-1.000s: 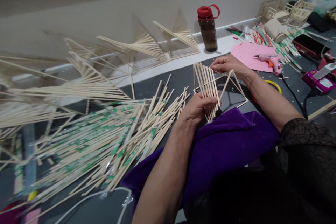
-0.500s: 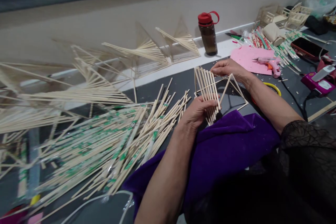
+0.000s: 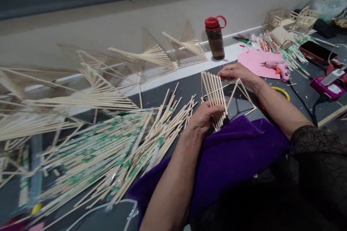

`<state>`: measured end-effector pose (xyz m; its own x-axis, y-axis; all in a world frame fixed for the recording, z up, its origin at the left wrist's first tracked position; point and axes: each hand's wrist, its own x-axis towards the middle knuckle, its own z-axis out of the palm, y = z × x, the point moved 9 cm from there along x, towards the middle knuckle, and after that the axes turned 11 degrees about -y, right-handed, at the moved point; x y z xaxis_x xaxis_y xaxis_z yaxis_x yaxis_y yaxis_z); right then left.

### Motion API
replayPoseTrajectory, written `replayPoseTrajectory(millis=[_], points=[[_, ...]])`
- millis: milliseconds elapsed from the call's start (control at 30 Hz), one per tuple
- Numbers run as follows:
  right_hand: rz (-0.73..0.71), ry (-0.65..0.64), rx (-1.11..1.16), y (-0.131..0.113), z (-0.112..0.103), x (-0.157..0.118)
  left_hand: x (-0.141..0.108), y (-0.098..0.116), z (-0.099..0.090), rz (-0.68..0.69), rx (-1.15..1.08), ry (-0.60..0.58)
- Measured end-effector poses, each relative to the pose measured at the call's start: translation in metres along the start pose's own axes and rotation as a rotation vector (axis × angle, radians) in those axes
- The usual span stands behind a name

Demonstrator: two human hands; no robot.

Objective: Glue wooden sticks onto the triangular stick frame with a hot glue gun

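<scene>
A frame of thin wooden sticks point(image 3: 213, 88), several laid side by side in a fan, stands in front of me above the purple cloth point(image 3: 238, 151). My left hand point(image 3: 205, 115) is wrapped round the lower part of this fan, its thumb across the sticks. At the frame's upper right edge, my right hand point(image 3: 234, 72) has its fingers pressed together against the sticks. A triangular part of the frame reaches right, beneath my right forearm.
Loose and wrapped sticks point(image 3: 121, 148) cover the left, beside other stick frames point(image 3: 146, 56). A red-capped bottle point(image 3: 215, 41) stands at the wall. Right are a pink glue gun point(image 3: 276, 68) on pink paper point(image 3: 248, 61), a phone point(image 3: 318, 50) and a purple device point(image 3: 326, 88).
The whole view has shifted slightly, so the background sits a little lower. Both hands keep nearly the same hold on the stick frame.
</scene>
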<state>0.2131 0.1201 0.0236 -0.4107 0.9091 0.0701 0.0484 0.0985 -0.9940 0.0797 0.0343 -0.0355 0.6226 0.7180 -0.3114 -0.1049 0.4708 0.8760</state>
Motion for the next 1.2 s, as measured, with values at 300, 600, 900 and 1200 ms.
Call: replayPoseTrajectory(millis=[300, 600, 900, 1200], points=[[0.020, 0.042, -0.019, -0.001, -0.001, 0.000, 0.000, 0.000, 0.001, -0.004, 0.001, 0.003], [0.034, 0.129, -0.196, 0.011, -0.017, 0.002, 0.001, 0.001, 0.000, 0.005, 0.005, 0.003], [-0.092, 0.604, -0.105, -0.042, -0.086, -0.039, 0.003, 0.000, 0.003, 0.005, 0.010, -0.033], [-0.338, 0.523, -0.176, -0.106, -0.047, -0.115, 0.008, 0.002, 0.008, 0.050, -0.002, -0.086]])
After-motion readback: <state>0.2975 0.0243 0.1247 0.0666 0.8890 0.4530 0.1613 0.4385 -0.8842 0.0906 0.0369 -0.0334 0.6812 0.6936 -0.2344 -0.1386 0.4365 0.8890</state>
